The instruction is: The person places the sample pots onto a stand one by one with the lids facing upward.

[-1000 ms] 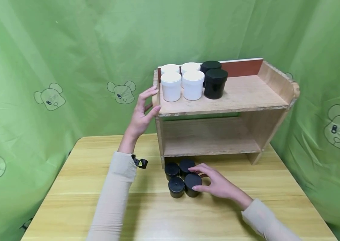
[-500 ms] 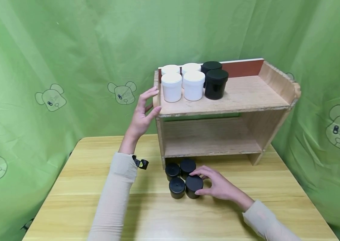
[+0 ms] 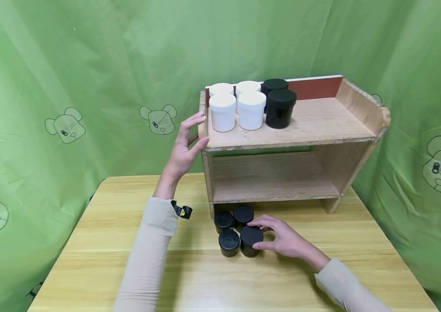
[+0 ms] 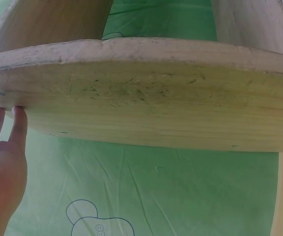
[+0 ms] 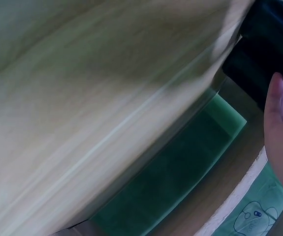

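Fingers of your right hand pinch the front-right black jar, which stands upright on the counter just beside three other black jars; careful, a sideways drag could tip those neighbours, and that hold near the top might slip. Up left, your left hand has fairly straight fingers against the side of the wooden shelf: push too hard and it could shift, toppling the white jars on top.
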`<state>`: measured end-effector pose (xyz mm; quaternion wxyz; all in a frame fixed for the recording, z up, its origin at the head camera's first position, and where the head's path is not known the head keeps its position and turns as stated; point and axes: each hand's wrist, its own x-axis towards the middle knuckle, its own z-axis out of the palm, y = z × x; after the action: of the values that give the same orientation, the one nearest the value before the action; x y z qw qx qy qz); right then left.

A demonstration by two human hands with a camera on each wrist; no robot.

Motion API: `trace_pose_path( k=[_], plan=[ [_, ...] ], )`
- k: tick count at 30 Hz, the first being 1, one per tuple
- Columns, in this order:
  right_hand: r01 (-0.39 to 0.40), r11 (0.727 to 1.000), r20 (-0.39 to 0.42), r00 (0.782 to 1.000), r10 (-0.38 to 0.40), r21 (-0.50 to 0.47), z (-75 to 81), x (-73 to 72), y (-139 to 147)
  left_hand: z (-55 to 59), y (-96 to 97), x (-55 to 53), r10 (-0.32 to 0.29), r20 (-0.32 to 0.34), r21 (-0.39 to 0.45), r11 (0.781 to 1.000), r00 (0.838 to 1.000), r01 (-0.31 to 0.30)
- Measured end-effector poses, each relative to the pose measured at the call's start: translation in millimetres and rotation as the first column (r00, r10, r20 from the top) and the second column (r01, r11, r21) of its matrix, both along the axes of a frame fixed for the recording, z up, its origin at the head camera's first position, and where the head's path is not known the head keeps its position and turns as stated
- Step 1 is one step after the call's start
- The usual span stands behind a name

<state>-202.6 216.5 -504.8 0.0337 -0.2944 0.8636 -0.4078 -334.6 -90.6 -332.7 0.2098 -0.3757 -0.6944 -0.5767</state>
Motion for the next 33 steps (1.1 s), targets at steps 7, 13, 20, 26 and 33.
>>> trace_pose_path(
  k=[7, 13, 20, 26, 33],
  plan=[
    [0.007, 1.0, -0.027, 1.0, -0.007, -0.004, 1.4, -0.2, 1.6, 0.7, -0.8, 0.6, 0.007, 0.015, -0.001, 1.0, 1.0, -0.007],
    [0.043, 0.999, -0.026, 0.999, -0.043, 0.002, 10.5, 1.4, 2.0, 1.7, -0.7, 2.3, 0.036, 0.027, -0.01, 0.999, 0.999, -0.036],
    [0.089, 0.996, -0.062, 0.994, -0.089, 0.005, 24.4, 3.7, 8.0, 0.6, 0.7, -0.9, 0.009, 0.024, -0.005, 1.0, 1.0, -0.009],
    [0.087, 0.996, -0.123, 0.989, -0.086, -0.001, 44.7, 2.3, 11.8, 0.8, -0.8, -1.1, 0.013, -0.006, -0.012, 1.0, 1.0, -0.013],
    [0.122, 0.993, -0.229, 0.966, -0.119, -0.002, 74.9, 2.7, 18.1, 0.3, -1.5, 0.7, 0.011, 0.002, -0.024, 1.0, 1.0, -0.011]
  ],
)
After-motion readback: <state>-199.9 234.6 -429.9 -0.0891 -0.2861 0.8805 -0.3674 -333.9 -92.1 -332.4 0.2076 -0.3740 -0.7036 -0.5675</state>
